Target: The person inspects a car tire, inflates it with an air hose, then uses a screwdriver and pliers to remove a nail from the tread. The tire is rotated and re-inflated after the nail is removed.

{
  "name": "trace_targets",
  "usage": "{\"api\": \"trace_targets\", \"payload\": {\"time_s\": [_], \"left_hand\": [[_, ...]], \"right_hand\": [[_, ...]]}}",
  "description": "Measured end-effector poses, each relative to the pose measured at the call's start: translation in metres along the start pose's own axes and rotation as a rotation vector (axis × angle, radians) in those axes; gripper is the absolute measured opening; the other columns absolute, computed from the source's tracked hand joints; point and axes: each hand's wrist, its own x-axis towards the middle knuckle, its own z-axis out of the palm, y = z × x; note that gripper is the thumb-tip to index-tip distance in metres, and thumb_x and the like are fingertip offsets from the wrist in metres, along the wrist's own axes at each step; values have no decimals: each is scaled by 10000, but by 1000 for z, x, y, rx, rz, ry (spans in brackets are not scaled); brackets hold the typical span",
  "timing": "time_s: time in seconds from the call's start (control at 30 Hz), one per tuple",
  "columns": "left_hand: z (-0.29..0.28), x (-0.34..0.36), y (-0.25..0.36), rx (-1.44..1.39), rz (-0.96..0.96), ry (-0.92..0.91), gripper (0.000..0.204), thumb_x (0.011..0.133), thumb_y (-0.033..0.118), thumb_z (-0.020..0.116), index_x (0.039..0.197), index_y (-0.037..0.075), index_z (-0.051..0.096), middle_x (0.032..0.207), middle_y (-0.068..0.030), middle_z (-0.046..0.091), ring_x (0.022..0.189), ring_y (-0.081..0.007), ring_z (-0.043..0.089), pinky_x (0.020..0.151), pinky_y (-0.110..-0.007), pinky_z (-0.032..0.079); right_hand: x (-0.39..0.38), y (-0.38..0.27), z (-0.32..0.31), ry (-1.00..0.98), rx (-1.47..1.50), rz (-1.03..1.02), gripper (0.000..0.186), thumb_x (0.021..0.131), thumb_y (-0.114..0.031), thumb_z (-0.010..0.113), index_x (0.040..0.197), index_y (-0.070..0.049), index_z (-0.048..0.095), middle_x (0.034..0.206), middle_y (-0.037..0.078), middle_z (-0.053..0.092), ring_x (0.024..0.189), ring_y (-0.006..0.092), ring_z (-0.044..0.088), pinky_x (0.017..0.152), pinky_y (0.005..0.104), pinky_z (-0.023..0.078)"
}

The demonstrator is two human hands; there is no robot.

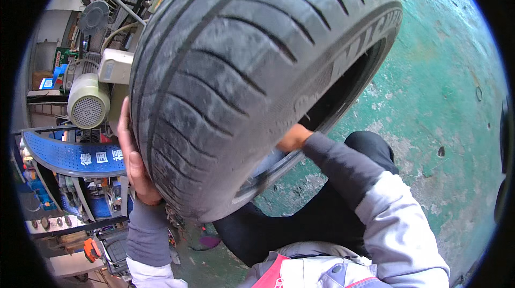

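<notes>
A large black car tire (214, 73) stands tilted in front of me, its grooved tread toward me and its open centre facing right. My left hand (138, 164) holds the tire's left side, the visible fingers stretched along the rubber. My right hand (294, 137) reaches into the central opening near the lower inner edge. The tire's sidewall hides its fingers, so I cannot see whether they grip anything. Whether the tire's bottom touches the floor is hidden.
To the left, a blue perforated panel (59, 154) tops shelves of tools. Behind it stands a machine with a pale green motor (88, 103). An orange-and-black item (92, 250) lies lower left. Worn green floor (445, 100) extends right; my bent leg (370, 148) is under my right arm.
</notes>
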Motion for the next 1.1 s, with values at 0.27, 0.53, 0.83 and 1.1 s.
{"api": "trace_targets", "payload": {"time_s": [0.27, 0.53, 0.83, 1.1], "left_hand": [[14, 9, 17, 149, -112, 43, 1066, 999, 700, 451, 1733, -30, 196, 1776, -182, 278, 1620, -292, 317, 1335, -446, 220], [17, 25, 10, 53, -102, 74, 1042, 970, 676, 405, 1736, -7, 224, 1758, -175, 308, 1621, -291, 321, 1339, -461, 238], [18, 24, 12, 55, -85, 45, 858, 1029, 490, 432, 1725, 21, 257, 1721, -157, 374, 1554, -289, 421, 1293, -449, 324], [13, 24, 11, 192, -84, 32, 856, 1038, 494, 428, 1726, 15, 254, 1711, -165, 384, 1557, -288, 410, 1300, -446, 306]], "right_hand": [[87, 43, 162, -424, -167, 5, 616, 951, -334, 610, 1504, -64, 638, 1526, 249, 625, 1382, 420, 627, 1148, 475, 505], [105, 37, 177, -349, -197, 96, 564, 959, -313, 643, 1464, -62, 660, 1465, 228, 652, 1323, 390, 646, 1102, 463, 524], [105, 34, 165, -294, -180, 127, 507, 968, -289, 681, 1419, -58, 686, 1396, 205, 682, 1257, 356, 667, 1049, 449, 545], [102, 30, 153, -247, -170, 142, 456, 976, -267, 714, 1379, -56, 708, 1335, 184, 709, 1198, 326, 686, 1002, 437, 565]]}}
